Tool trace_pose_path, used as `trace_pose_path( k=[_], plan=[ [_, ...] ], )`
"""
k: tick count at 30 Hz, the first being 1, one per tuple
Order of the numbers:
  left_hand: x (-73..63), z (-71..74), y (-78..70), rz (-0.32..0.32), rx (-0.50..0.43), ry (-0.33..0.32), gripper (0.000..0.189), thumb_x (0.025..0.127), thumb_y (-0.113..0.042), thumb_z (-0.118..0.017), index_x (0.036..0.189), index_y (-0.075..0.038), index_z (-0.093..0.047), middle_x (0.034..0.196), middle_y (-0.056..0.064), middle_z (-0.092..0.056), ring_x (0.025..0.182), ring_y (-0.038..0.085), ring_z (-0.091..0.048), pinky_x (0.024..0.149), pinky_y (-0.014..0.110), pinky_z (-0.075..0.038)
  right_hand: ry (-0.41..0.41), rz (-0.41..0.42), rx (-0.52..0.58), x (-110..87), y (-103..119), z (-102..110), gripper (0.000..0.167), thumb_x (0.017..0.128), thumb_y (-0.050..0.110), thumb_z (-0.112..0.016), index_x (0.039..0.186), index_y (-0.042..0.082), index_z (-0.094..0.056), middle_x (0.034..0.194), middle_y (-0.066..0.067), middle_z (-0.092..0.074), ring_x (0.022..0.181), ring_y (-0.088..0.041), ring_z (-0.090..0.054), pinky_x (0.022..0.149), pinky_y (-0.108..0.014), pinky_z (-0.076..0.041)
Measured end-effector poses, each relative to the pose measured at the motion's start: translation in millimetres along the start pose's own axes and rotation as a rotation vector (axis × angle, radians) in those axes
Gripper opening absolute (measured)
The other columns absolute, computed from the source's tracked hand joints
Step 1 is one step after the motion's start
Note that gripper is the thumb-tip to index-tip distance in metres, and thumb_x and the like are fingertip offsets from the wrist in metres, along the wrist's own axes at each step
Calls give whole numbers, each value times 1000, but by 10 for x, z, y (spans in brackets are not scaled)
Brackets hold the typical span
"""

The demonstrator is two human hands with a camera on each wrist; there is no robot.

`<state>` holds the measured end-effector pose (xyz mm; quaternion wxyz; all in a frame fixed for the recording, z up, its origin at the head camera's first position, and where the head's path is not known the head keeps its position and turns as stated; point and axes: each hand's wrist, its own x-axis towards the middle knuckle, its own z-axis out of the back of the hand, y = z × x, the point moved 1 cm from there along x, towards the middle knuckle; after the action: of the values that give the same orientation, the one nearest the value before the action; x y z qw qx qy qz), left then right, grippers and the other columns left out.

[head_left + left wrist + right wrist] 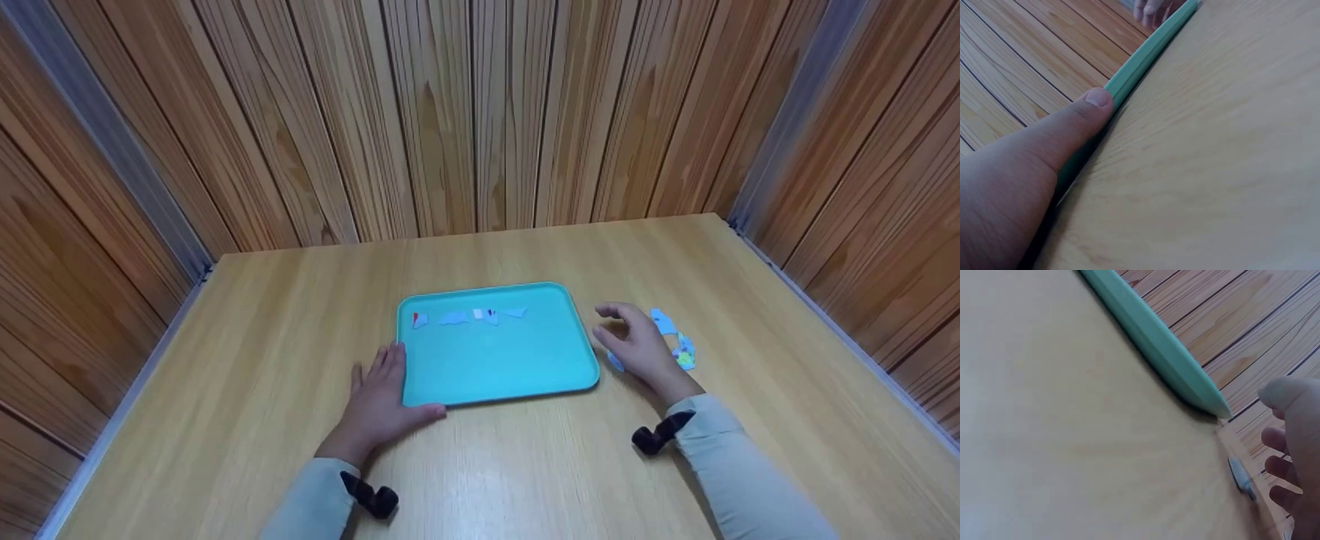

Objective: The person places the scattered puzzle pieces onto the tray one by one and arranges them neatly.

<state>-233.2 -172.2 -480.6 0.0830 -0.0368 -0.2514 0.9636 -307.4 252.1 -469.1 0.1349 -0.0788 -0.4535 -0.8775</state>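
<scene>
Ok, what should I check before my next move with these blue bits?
1. Tray flat on the table: ok.
2. Left hand touching the tray: ok, at its left and near edges.
3. Right hand free: ok, no piece seen in it.
4. Row of pieces on the tray joined up: not ok, gaps show.
5. Loose pieces all visible: cannot tell, the right hand may hide some.

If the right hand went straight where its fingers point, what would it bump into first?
Probably the turquoise tray, at its right rim, though the right hand may be high enough to pass over it.
</scene>
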Motion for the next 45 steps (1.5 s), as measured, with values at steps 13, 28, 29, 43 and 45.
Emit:
trace_pose_path(
  k=[13,28,29,43,45],
  plan=[
    [11,39,-24,2,8,-2,134,71,-88,-60,162,-9,-2,170,9,-4,156,28,4,120,57,13,81,118,-329,-237,-127,182,51,94,31,-72,134,2,-59,135,-19,-56,130,-39,-47,109,-57,-36],
    [14,11,-21,-11,13,-2,134,72,-87,-62,162,-5,-4,169,13,-7,156,32,1,120,59,11,49,105,-383,-299,-126,211,18,90,18,-74,101,4,-73,129,-17,-58,124,-39,-49,105,-57,-38],
    [14,10,-19,-10,15,0,134,72,-87,-62,162,-5,-4,169,14,-7,156,32,0,120,59,11,51,99,-381,-297,-121,208,17,90,18,-74,101,4,-74,129,-16,-58,124,-39,-48,105,-57,-37],
    [-3,-4,2,5,9,11,135,71,-89,-60,162,-8,-2,170,11,-4,156,30,3,120,58,12,32,105,-402,-236,-126,212,14,90,21,-75,97,9,-74,129,-13,-59,125,-37,-49,105,-58,-37],
    [-4,-1,0,7,12,16,135,71,-89,-59,162,-8,-1,170,10,-3,156,30,3,120,58,12,23,98,-403,-218,-117,214,15,90,23,-75,97,10,-74,130,-13,-59,125,-36,-48,105,-58,-37]
  ],
)
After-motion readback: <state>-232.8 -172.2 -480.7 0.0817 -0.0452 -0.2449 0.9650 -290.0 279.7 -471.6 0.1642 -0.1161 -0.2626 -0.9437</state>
